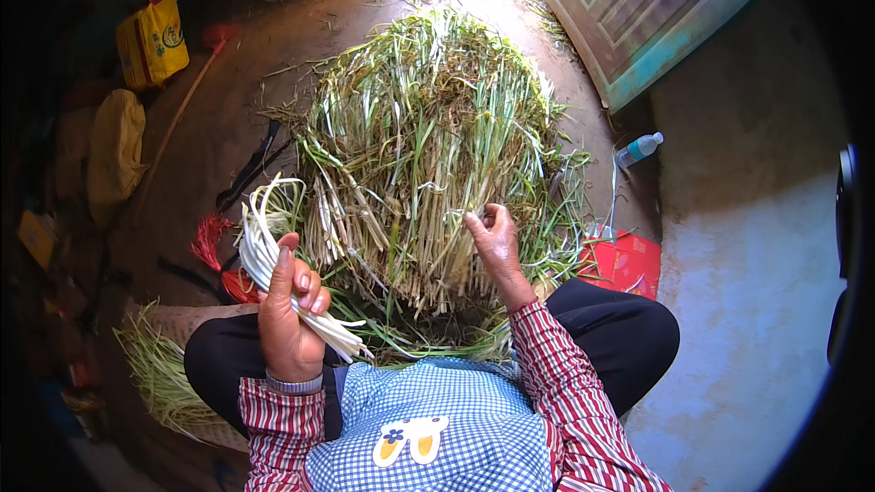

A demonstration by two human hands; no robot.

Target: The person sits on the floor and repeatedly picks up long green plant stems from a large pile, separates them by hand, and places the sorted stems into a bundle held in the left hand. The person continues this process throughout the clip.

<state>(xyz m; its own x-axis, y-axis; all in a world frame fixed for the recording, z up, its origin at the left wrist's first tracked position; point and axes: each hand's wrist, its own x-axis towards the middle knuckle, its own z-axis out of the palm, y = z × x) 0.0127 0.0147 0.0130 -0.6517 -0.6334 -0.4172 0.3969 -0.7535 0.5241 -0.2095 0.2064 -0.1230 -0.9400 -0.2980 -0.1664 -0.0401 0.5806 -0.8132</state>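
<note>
My left hand [294, 311] is closed around a bundle of slender white stems [263, 239], whose upper ends curl over to the left. A large heap of cut leafy stalks [424, 150], partly dry and brown, lies on the floor before me with its cut ends towards my lap. At the heap's near right side is my right hand [495, 239], its thumb and forefinger close together against the stalks. Whether a stalk is pinched between them cannot be made out.
Pale stems [164, 376] lie on a sheet beside my left knee. Red twine [232, 273] is left of the heap. To the right are a red cardboard piece [625, 263], a plastic bottle [639, 149] and a door [649, 7]. A yellow package [154, 43] and a long-handled tool [181, 109] are far left.
</note>
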